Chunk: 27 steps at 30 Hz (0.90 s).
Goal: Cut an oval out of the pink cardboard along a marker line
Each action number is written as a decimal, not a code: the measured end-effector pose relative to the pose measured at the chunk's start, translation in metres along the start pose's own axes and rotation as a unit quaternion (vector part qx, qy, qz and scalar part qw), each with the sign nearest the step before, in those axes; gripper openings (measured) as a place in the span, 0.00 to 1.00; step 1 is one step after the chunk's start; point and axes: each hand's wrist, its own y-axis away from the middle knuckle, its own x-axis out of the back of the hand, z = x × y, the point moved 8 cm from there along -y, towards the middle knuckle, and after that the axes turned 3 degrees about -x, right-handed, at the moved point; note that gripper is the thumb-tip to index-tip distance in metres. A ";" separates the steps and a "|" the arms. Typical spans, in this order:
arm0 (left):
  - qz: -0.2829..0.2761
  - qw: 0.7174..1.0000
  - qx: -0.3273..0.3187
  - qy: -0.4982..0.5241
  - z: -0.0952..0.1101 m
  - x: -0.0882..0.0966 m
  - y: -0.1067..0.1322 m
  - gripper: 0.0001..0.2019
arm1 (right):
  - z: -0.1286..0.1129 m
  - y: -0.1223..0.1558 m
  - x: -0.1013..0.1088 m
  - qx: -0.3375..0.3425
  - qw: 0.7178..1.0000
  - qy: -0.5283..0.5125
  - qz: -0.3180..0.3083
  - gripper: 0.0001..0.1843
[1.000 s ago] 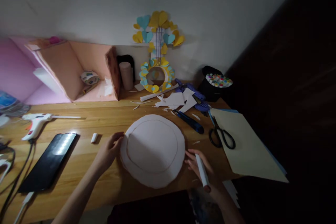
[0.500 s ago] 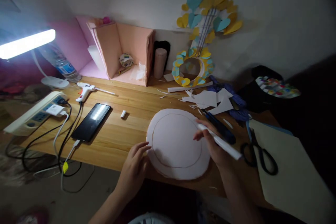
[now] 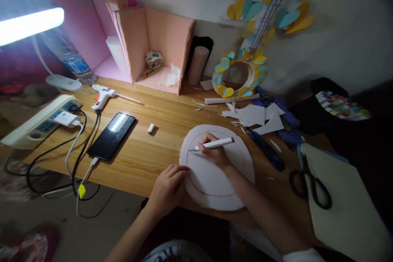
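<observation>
A round white board lies flat near the front edge of the wooden table, with a thin brown ring drawn inside its rim. My right hand is closed around a white marker, its tip touching the board by the left part of the ring. At the board's left edge, my left hand has its fingers bent together over the rim, gripping it; the thumb is partly hidden. The marker's white cap lies apart on the table to the left.
Left are a phone, a glue gun, a power strip and a lamp. Behind stand a pink foam box and a paper-heart guitar. Right are paper scraps, a utility knife and scissors.
My right hand has moved left across the board, bringing the marker tip from the ring's right side to its left. The left hand's fingers have closed more over the rim. The view has shifted.
</observation>
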 end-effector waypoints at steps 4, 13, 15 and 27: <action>0.003 1.000 0.004 0.013 -0.001 0.001 -0.001 0.14 | 0.006 0.001 -0.002 -0.011 1.000 0.005 -0.003 0.16; -0.004 1.000 0.005 0.020 -0.002 0.000 -0.002 0.14 | 0.004 0.000 0.001 -0.019 0.999 0.030 0.012 0.16; -0.004 1.000 0.007 0.021 -0.003 0.000 -0.002 0.14 | 0.005 0.000 0.002 -0.021 0.999 0.020 0.016 0.17; -0.003 1.000 0.013 0.019 -0.004 0.000 -0.001 0.13 | -0.001 -0.001 0.004 0.001 0.999 0.029 0.041 0.17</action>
